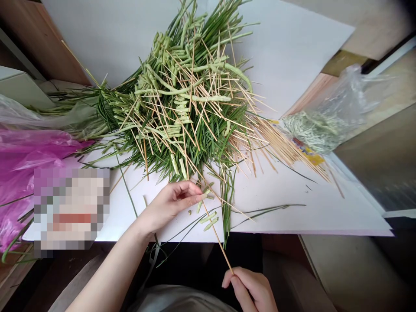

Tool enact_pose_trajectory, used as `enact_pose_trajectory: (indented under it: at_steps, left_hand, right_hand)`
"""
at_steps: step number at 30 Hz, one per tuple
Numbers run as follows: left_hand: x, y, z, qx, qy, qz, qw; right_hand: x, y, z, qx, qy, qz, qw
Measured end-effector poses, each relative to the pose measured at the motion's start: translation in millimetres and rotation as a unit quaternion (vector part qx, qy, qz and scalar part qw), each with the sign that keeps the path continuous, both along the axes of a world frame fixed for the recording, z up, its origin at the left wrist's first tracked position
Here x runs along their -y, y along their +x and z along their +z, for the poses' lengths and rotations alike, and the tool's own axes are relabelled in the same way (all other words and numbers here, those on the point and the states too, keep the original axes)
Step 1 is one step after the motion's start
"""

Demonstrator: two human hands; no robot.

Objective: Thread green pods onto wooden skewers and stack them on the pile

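The right hand (250,288) has a bamboo skewer (222,251) pinched near its lower end, between thumb and bent fingers, out past the front edge of the worktop (276,219). The left grip (175,201) is closed at the skewer's upper end — thumb and fingers meet over the tip, and whether a bean piece is pinched with it is hidden. The skewer slants between the two hands, and two short cut bean pieces (205,219) sit crosswise on it, side by side, below the left fingertips. More cut pieces lie close to those fingertips.

Just beyond the left hand rises a big heap of long green leaves (195,151), resembling chives, strewn with other skewers, rows of cut bean pieces and a few long beans (240,76). A strand of leaves (226,208) trails from the heap to the worktop's front edge. To the right lies a bundle of bare skewers (289,143) — near it, a clear plastic bag (352,93) with pale green contents. A pink plastic bag (32,151) lies at the far left.
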State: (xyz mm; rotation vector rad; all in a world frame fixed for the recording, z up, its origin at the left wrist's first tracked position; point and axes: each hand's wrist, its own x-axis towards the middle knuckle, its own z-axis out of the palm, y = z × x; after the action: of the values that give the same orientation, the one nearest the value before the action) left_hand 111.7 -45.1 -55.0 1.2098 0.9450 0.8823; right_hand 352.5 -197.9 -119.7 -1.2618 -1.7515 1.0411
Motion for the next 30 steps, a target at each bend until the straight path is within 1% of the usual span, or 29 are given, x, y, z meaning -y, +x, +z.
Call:
enact_pose_trajectory:
  at_steps: [5,12,17,22,26,30]
  left_hand:
    - [0.0,1.1,-1.7,0.008,-0.008,0.002,1.0]
    - [-1.1,1.7,-6.0,0.013,-0.013,0.005,1.0]
    - [-2.8,0.3,-9.1,0.01,-0.019,0.006,1.0]
    - [-2.6,-0.4,-8.0,0.006,-0.038,0.009,0.999]
    - [-2.0,1.0,-6.7,0.003,-0.039,0.018,0.999]
    - [-1.1,3.5,-8.0,0.013,-0.046,0.012,0.999]
  right_hand:
    - [0.5,-0.1,-0.3,0.005,0.001,-0.009,1.0]
    - [0.4,2.1,-1.0,0.005,-0.001,0.003,1.0]
    - [-0.6,3.9,-0.1,0.01,-0.018,0.015,1.0]
    - [0.2,3.7,1.1,0.01,-0.02,0.011,1.0]
    - [2.0,4.2,0.7,0.007,-0.026,0.01,1.0]
    - [3.2,5.0,-1.1,-0.004,-0.039,0.012,0.999]
